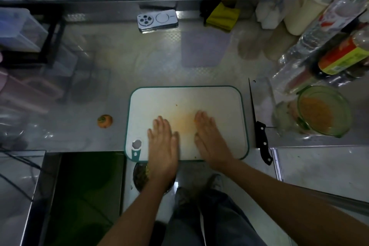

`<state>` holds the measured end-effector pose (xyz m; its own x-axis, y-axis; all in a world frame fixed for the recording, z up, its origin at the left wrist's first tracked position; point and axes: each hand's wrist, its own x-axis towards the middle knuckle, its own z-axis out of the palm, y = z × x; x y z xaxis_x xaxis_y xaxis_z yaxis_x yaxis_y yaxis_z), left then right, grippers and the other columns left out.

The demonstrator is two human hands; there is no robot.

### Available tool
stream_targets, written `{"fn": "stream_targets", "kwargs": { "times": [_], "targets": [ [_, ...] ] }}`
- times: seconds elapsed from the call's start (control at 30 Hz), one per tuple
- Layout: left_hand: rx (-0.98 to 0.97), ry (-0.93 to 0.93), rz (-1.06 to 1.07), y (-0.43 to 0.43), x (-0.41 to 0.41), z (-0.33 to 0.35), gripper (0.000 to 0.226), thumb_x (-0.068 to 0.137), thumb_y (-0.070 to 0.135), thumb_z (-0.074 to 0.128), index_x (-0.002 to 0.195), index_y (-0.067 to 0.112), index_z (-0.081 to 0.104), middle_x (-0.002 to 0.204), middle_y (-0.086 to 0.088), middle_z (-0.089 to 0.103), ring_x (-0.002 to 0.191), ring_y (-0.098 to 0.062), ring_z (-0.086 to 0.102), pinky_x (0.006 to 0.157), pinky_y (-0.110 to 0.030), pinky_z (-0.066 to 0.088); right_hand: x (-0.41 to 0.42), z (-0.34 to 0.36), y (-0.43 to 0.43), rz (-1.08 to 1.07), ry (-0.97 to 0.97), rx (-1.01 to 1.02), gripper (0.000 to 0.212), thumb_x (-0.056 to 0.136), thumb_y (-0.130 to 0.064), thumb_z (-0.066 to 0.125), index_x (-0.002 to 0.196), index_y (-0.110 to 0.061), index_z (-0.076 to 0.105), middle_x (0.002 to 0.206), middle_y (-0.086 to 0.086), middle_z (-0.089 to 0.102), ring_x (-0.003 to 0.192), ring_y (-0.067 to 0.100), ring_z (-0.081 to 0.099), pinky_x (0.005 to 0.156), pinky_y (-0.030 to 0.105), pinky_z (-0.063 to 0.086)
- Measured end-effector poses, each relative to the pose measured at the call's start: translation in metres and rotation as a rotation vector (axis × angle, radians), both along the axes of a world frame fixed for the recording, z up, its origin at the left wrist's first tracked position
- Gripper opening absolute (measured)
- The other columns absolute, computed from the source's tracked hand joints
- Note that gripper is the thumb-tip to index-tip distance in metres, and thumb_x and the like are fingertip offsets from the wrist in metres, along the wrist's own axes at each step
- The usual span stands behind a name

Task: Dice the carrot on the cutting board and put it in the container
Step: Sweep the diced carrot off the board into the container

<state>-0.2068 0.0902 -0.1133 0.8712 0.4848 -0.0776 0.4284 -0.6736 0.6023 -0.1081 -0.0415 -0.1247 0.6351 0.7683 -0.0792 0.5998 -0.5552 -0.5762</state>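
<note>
Resting flat on the board point(219, 106) at the desk's point(119, 66) front edge, left hand point(162, 142) and right hand point(209, 138) hold nothing, fingers point(159, 124) straight and close together. Diced, the carrot point(316, 114) sits in the container point(348, 120) by the right edge, past the knife point(261, 138). Dicing seems done; next, sweeping up stray bits point(176, 105).

Two hands point(162, 146) point(212, 142), one cutting board point(219, 106), one knife point(262, 138), one container point(347, 118).

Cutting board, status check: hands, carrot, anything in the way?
Left hand and right hand open, flat over the cutting board. Diced carrot in the glass container, right. Knife lying beside the board; carrot stub on the counter, left.
</note>
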Motion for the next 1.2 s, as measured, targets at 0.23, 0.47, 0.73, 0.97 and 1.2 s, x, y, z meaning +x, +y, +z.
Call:
{"fn": "stream_targets", "kwargs": {
  "times": [0.23,0.47,0.73,0.97,1.2],
  "targets": [
    [-0.083,-0.175,0.135,-0.001,-0.014,0.008,0.059,0.1,0.042,0.009,0.152,0.013,0.011,0.16,-0.003,0.004,0.148,-0.014,-0.002,0.12,-0.036,-0.004,-0.006,0.001,-0.035,-0.33,-0.007,0.023,0.063,0.099,-0.04,0.002,0.148,-0.001,-0.003,0.157,0.01,-0.008,0.147,0.019,-0.008,0.118,0.03,-0.013],
    [-0.449,-0.154,0.099,-0.019,0.0,0.011,0.058,0.095,0.056,0.005,0.146,0.029,0.009,0.155,0.014,0.002,0.145,-0.001,-0.002,0.12,-0.033,-0.006,-0.042,0.009,-0.002,-0.099,0.192,-0.008,0.062,0.091,-0.043,0.004,0.142,-0.018,-0.018,0.152,-0.001,-0.024,0.145,0.014,-0.018,0.111,0.018,-0.021],
    [0.079,0.038,0.213,0.034,-0.036,0.005,0.059,0.097,0.038,0.014,0.146,0.014,0.037,0.157,-0.007,0.02,0.147,-0.024,0.009,0.12,-0.042,-0.001,-0.066,0.005,-0.004,0.437,-0.317,-0.124,0.058,0.099,-0.037,0.03,0.152,-0.021,0.014,0.16,0.01,0.003,0.147,0.03,-0.001,0.118,0.054,0.007],
    [0.182,0.051,0.229,0.039,-0.049,0.0,0.057,0.099,0.036,0.016,0.15,0.012,0.024,0.159,-0.006,0.012,0.147,-0.021,0.003,0.12,-0.038,-0.003,-0.049,0.005,-0.019,0.277,-0.353,-0.226,0.056,0.101,-0.043,0.017,0.152,-0.019,0.019,0.16,0.014,0.004,0.147,0.032,0.0,0.115,0.052,0.008],
    [0.243,0.255,0.163,0.016,-0.047,0.0,0.071,0.093,0.048,-0.005,0.151,0.008,-0.001,0.159,-0.008,-0.009,0.145,-0.019,-0.015,0.117,-0.042,-0.014,-0.042,0.005,-0.006,0.186,-0.239,-0.247,0.066,0.101,-0.047,0.006,0.148,-0.004,0.025,0.158,0.014,0.011,0.147,0.025,0.003,0.115,0.048,0.005]
  ]
}}
